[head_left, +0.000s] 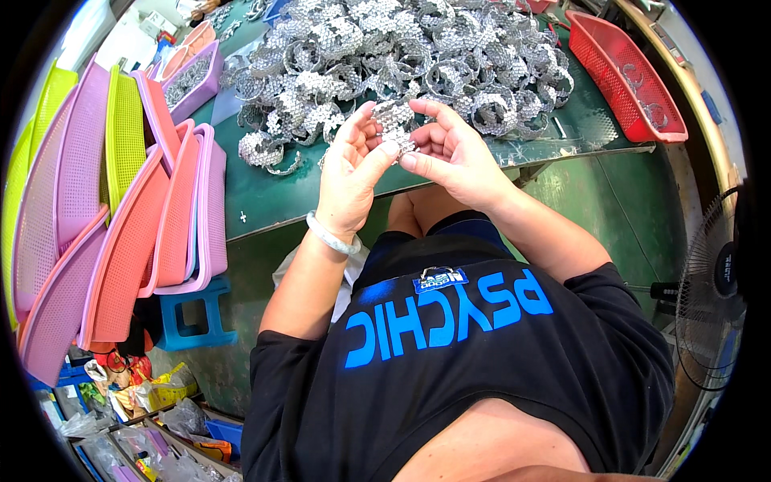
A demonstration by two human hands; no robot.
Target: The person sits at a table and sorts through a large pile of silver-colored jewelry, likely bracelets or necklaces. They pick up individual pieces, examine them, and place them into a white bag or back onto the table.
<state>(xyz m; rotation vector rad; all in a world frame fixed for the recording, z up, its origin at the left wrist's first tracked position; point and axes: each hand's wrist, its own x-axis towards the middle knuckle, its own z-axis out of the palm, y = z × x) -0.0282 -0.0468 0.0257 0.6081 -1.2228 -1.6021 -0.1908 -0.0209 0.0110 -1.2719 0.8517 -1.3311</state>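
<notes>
Between both hands I hold a silver linked metal band [395,120], its surface made up of small shiny segments. My left hand [351,165], with a pale bangle [332,234] on its wrist, grips the left side, thumb at the lower end. My right hand [459,157] pinches the right side, its fingers curled behind. The band is raised over the near edge of the green table [273,197]. Just beyond my fingers lies a large heap of similar curved silver bands [401,60], and one band [261,150] sits at the heap's near left.
A red basket [673,131] with a few rings inside stands at the table's right end. Pink, purple and green baskets [128,257] are stacked on the left, above a blue stool [193,321]. A purple basket [210,90] holds silver pieces. A fan [707,297] stands at right.
</notes>
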